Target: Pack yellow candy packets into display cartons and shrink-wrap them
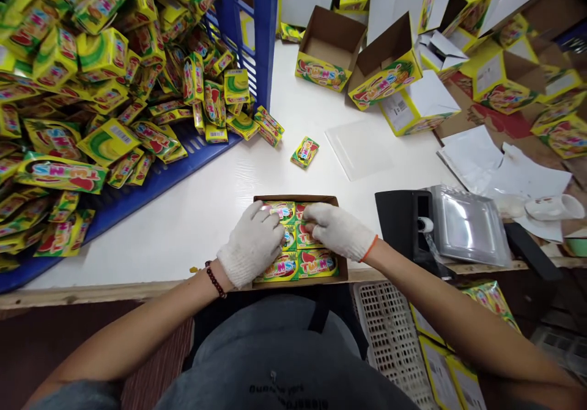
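Note:
A shallow brown cardboard box (338,203) sits at the near edge of the white table (220,202), filled with small yellow-green candy packets (316,264) laid flat in rows. My left hand (251,243), in a white knit glove, rests on the packets in the box's left half with fingers curled down. My right hand (337,229), also gloved, presses on the packets at the upper right, fingers bent over them. Whether either hand grips a packet is hidden.
A blue crate (151,183) heaped with candy packets fills the left. One loose packet (304,152) lies beyond the box. Open yellow cartons (328,73) crowd the far right. A black tape dispenser (408,223) and clear plastic sheet (468,223) stand to the right.

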Demonstrator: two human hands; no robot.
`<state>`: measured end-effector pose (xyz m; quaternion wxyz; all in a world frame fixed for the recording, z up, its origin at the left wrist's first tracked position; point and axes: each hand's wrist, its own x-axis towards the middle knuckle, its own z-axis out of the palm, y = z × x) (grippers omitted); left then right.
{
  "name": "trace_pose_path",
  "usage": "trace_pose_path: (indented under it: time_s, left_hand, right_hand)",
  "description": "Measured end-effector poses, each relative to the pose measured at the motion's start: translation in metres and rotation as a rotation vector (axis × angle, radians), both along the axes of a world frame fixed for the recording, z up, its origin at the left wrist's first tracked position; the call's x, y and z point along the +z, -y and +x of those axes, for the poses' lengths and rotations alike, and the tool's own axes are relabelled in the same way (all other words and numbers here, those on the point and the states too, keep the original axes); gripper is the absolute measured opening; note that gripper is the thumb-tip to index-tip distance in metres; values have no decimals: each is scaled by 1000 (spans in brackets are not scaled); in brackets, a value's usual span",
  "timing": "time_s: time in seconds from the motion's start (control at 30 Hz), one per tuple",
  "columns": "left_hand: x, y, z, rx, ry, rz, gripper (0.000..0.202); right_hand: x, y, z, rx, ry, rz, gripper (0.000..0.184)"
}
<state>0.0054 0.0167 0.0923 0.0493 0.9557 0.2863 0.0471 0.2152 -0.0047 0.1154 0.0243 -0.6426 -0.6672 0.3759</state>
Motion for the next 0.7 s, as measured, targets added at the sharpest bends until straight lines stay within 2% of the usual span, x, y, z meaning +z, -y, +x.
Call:
trace_pose_path:
  time_s: [0.07, 0.13, 0.2, 0.3, 0.37, 0.47, 0.53, 0.6, 0.63, 0.7]
  left_hand:
    - [-3, 6, -4, 72, 109, -3, 12]
    - [-9, 10, -9, 108, 248, -48, 13]
    - [-15, 10, -13, 88, 377, -115, 16]
    - [-18, 7, -16, 65, 448, -158, 18]
    - [-15, 6, -15, 56, 401, -152, 16]
    - [-7, 6, -13, 76, 224, -109, 14]
    - [-2, 6, -11, 99, 113, -82, 13]
    - [2, 6, -8, 105, 53, -80, 13]
    - [3, 6, -6, 105, 38, -87, 13]
    - [5, 6, -4, 107, 13, -111, 13]
  right_hand:
    - [-7, -4, -1, -367, -304, -92, 14]
    - [-14, -6, -7, -615, -565, -187, 17]
    - [-21, -6, -15, -730, -742, -239, 22]
    - [-29, -1, -22, -790, -857, -252, 27]
    - [-28, 1, -19, -737, -843, -269, 27]
    - [-12, -10, -1, -448, -606, -270, 22]
    - [1, -32, 16, -250, -350, -116, 23]
    - [8, -65, 31, -101, -50, 158, 32]
    - [7, -83, 37, -12, 125, 291, 39]
    - [-3, -120, 45, 171, 433, 390, 51]
